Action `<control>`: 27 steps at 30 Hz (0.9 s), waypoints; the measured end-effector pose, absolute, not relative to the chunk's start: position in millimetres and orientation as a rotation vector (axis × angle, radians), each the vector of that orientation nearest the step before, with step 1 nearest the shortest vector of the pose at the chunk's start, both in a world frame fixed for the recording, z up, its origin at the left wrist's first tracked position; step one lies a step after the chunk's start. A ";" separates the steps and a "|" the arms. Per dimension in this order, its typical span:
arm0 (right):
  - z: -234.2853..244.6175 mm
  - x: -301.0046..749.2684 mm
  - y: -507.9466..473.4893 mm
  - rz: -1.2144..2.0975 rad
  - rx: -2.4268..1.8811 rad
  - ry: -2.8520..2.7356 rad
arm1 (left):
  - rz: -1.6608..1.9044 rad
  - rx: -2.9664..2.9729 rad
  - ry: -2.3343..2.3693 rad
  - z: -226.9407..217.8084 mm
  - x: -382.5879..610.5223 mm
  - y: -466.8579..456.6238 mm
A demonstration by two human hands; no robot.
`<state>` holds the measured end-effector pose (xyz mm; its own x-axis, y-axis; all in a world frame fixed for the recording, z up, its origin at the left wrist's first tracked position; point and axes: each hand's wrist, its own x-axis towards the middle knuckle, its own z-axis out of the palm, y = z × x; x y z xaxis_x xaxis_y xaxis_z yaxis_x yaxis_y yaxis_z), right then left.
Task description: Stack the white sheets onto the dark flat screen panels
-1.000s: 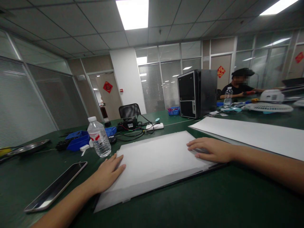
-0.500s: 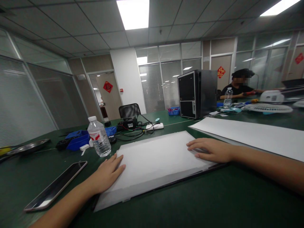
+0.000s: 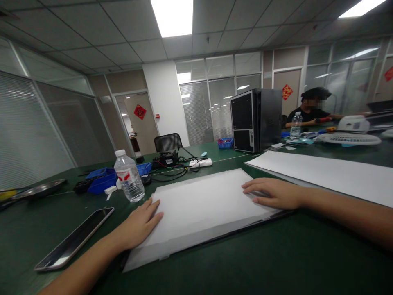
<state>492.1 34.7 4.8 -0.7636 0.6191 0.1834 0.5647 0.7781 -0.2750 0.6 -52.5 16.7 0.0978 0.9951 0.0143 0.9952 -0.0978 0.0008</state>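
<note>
A white sheet (image 3: 199, 211) lies flat over a thin dark panel (image 3: 245, 228) on the green table (image 3: 276, 262). My left hand (image 3: 139, 224) rests palm down on the sheet's left edge, fingers stretched out. My right hand (image 3: 273, 192) lies flat on the sheet's right side, fingers spread. Neither hand holds anything.
A phone (image 3: 75, 239) lies at the left, a water bottle (image 3: 129, 176) behind it, with blue bins (image 3: 101, 182) and cables (image 3: 172, 170). A second long white sheet (image 3: 325, 174) lies at the right. A black computer case (image 3: 254, 121) stands further back. Another person (image 3: 311, 110) sits at the far right.
</note>
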 end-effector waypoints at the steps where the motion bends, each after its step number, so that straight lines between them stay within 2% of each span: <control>1: 5.1 492.0 34.1 0.300 -0.920 -2.705 | -0.017 -2.326 -2.104 17.0 0.9 -52.7; 27: 5.3 491.0 36.5 0.282 -0.946 -2.743 | -0.076 -2.363 -2.107 12.6 -5.4 -50.0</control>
